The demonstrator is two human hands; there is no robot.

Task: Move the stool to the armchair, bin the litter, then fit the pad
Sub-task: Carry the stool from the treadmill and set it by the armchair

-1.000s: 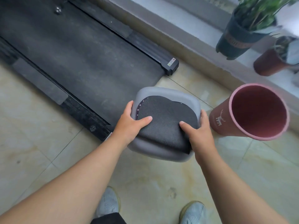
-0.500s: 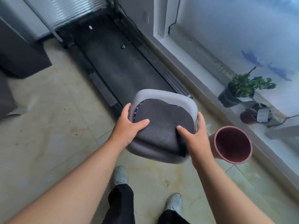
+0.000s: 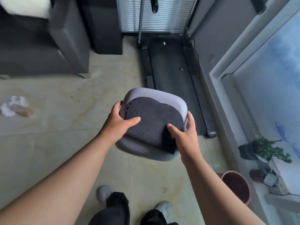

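I hold a grey stool (image 3: 155, 96) off the floor, its seat facing me with a dark textured pad (image 3: 152, 120) lying on it. My left hand (image 3: 118, 124) grips the stool's left edge, thumb pressed on the pad. My right hand (image 3: 185, 135) grips the right edge, thumb also on the pad. A dark armchair (image 3: 42, 46) stands at the upper left. Crumpled litter (image 3: 16, 108) lies on the floor at the far left. A pink bin (image 3: 235, 185) stands at the lower right, partly behind my right arm.
A treadmill (image 3: 172, 72) stretches away ahead. Right of it runs a window ledge (image 3: 243, 127) with a potted plant (image 3: 263, 151) and a smaller pot (image 3: 261, 176). A dark cabinet (image 3: 103, 26) stands beside the armchair. My feet are at the bottom, on tiled floor (image 3: 65, 143).
I have straightened up with the stool in both hands and turned left. The armchair and litter came into view, and the pink bin slid to the lower right.
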